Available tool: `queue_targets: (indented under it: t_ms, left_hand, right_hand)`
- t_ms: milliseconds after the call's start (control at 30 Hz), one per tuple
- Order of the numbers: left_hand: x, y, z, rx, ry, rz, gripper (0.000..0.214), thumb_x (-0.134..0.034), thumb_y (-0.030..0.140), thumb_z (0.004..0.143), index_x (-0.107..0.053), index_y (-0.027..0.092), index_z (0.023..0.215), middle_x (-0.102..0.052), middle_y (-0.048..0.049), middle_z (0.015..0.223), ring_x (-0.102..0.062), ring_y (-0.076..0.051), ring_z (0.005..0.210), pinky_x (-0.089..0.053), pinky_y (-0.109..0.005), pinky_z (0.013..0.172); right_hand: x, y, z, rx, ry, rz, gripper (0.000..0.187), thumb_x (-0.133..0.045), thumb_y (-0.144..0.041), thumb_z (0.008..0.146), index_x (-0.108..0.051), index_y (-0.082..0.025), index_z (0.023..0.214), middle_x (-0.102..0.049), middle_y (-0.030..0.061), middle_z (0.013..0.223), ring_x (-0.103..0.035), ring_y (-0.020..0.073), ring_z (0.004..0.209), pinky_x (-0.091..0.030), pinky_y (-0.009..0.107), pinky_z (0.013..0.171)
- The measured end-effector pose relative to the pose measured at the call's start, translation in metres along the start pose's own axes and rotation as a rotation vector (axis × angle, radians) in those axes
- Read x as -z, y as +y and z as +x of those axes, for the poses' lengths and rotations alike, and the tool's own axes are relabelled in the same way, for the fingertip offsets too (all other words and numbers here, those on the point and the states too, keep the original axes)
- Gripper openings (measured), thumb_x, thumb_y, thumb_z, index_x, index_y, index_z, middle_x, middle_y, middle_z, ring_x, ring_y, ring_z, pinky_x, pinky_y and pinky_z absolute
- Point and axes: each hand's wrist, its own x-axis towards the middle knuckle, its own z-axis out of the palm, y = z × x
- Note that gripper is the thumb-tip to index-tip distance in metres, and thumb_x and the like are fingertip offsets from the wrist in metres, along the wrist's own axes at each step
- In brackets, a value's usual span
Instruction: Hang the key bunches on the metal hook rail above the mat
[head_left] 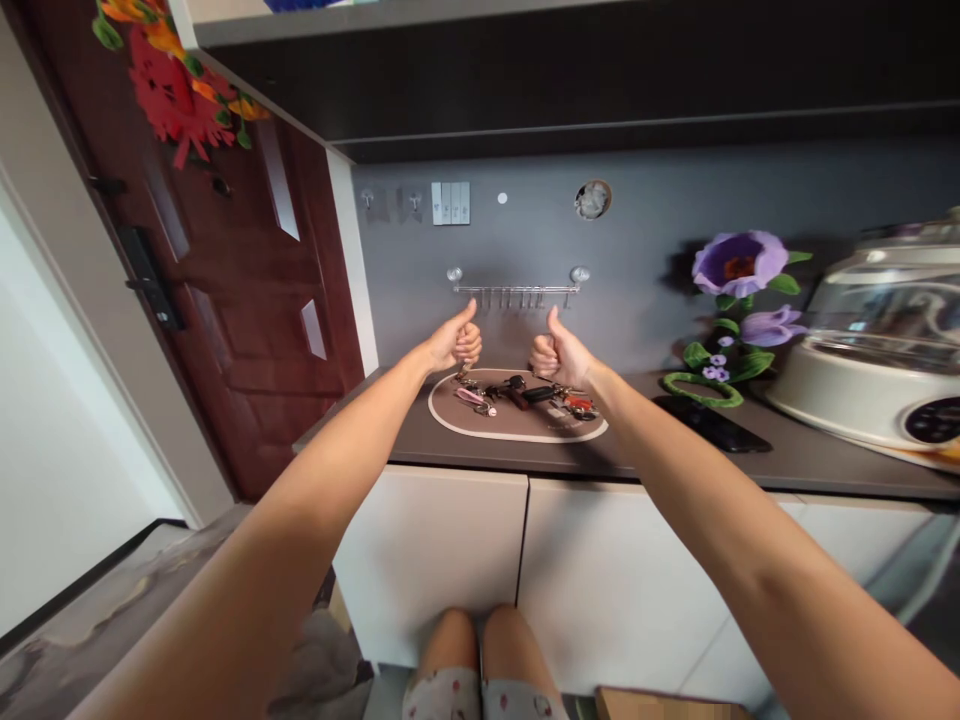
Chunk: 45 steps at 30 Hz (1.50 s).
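Observation:
Both arms reach forward over the counter, each hand making a thumbs-up. My left hand (456, 340) is a fist with the thumb raised and nothing showing in it. My right hand (559, 352) mirrors it, fingers curled, thumb up, also without a visible object. Below them lies a brown oval mat (517, 425) with a pale rim. Several keys and key fobs lie on it, among them a pink strap (470, 396), a black fob (538, 394) and a red piece (579, 403). Behind the hands, a clear rail with several hooks (517, 290) is fixed to the grey wall.
A purple flower decoration (739, 265) stands at the right, with a black phone (712, 424) before it and a white domed appliance (877, 350) beyond. A dark shelf (600, 90) overhangs the counter. White cabinet doors (450, 540) are below; a red-brown door (247, 300) is left.

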Motion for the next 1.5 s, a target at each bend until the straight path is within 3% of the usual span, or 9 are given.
queue_targets:
  t_ms: [133, 300, 533, 667, 833, 933, 1067, 1200, 1500]
  left_hand:
    - [-0.008, -0.042, -0.020, 0.119, -0.012, -0.172, 0.067, -0.020, 0.076, 0.069, -0.020, 0.018, 0.036, -0.015, 0.0044, 0.032, -0.021, -0.005, 0.030, -0.020, -0.023, 0.037]
    - [-0.011, -0.085, -0.036, 0.216, 0.046, -0.228, 0.067, -0.018, 0.078, 0.068, -0.016, 0.019, 0.036, -0.013, 0.0044, 0.030, -0.018, -0.004, 0.029, -0.018, -0.023, 0.035]
    - [-0.003, -0.071, -0.028, 0.175, 0.031, -0.246, 0.066, -0.023, 0.078, 0.068, -0.019, 0.019, 0.037, -0.015, 0.0049, 0.032, -0.019, -0.004, 0.030, -0.016, -0.022, 0.035]
    - [0.002, -0.067, -0.019, 0.118, 0.044, -0.207, 0.063, -0.032, 0.072, 0.071, -0.026, 0.018, 0.040, -0.019, 0.0054, 0.033, -0.021, -0.004, 0.031, -0.016, -0.021, 0.035]
    - [0.010, -0.068, 0.000, -0.050, 0.299, 0.089, 0.035, -0.057, 0.048, 0.072, -0.048, 0.015, 0.063, -0.046, 0.0036, 0.051, -0.038, -0.004, 0.041, -0.026, -0.018, 0.041]
    - [0.015, -0.071, 0.013, -0.126, 0.450, 0.344, 0.023, -0.056, 0.037, 0.075, -0.049, 0.016, 0.071, -0.050, 0.0042, 0.054, -0.040, -0.005, 0.042, -0.030, -0.018, 0.045]
    - [0.024, -0.082, 0.023, -0.228, 0.588, 0.692, 0.019, -0.049, 0.032, 0.079, -0.051, 0.016, 0.069, -0.056, 0.0017, 0.060, -0.047, -0.008, 0.051, -0.035, -0.019, 0.052]
    - [0.037, -0.100, 0.025, -0.244, 0.619, 0.935, 0.019, -0.044, 0.030, 0.082, -0.054, 0.016, 0.072, -0.060, -0.0008, 0.067, -0.052, -0.011, 0.061, -0.037, -0.021, 0.059]
    - [0.063, -0.104, 0.018, -0.062, 0.484, 1.273, 0.017, -0.045, 0.022, 0.081, -0.062, 0.018, 0.080, -0.062, -0.0057, 0.086, -0.053, -0.016, 0.083, -0.038, -0.025, 0.075]
  right_hand:
    - [-0.003, 0.034, -0.015, -0.034, -0.038, 0.176, 0.065, -0.011, -0.079, 0.068, -0.016, -0.020, 0.042, -0.013, -0.0057, 0.033, -0.015, 0.0049, 0.031, -0.015, 0.020, 0.032]
    - [-0.004, 0.067, -0.030, -0.116, -0.018, 0.255, 0.064, -0.011, -0.078, 0.068, -0.013, -0.020, 0.041, -0.014, -0.0059, 0.033, -0.014, 0.0048, 0.031, -0.014, 0.019, 0.032]
    - [-0.002, 0.060, -0.018, -0.066, -0.012, 0.260, 0.063, -0.014, -0.078, 0.069, -0.015, -0.020, 0.043, -0.015, -0.0061, 0.034, -0.016, 0.0049, 0.031, -0.013, 0.020, 0.033]
    - [-0.006, 0.054, -0.008, -0.033, 0.056, 0.223, 0.060, -0.025, -0.074, 0.072, -0.021, -0.020, 0.046, -0.018, -0.0070, 0.035, -0.016, 0.0047, 0.032, -0.013, 0.019, 0.033]
    - [-0.017, 0.049, 0.015, 0.047, 0.331, 0.007, 0.034, -0.050, -0.050, 0.076, -0.044, -0.018, 0.064, -0.038, -0.0063, 0.046, -0.030, 0.0040, 0.035, -0.020, 0.017, 0.034]
    - [-0.023, 0.053, 0.036, 0.078, 0.528, -0.147, 0.015, -0.050, -0.035, 0.079, -0.046, -0.021, 0.078, -0.046, -0.0059, 0.052, -0.037, 0.0054, 0.037, -0.026, 0.016, 0.034]
    - [-0.026, 0.071, 0.064, 0.150, 0.630, -0.291, 0.010, -0.042, -0.031, 0.081, -0.044, -0.023, 0.087, -0.050, -0.0047, 0.062, -0.044, 0.0069, 0.041, -0.032, 0.017, 0.036]
    - [-0.023, 0.091, 0.080, 0.255, 0.645, -0.477, 0.015, -0.040, -0.034, 0.081, -0.047, -0.022, 0.089, -0.052, -0.0030, 0.066, -0.046, 0.0082, 0.047, -0.037, 0.020, 0.044]
    - [-0.029, 0.104, 0.079, 0.416, 0.389, -0.852, 0.012, -0.042, -0.024, 0.079, -0.052, -0.019, 0.075, -0.054, 0.0008, 0.064, -0.050, 0.0136, 0.068, -0.038, 0.025, 0.068]
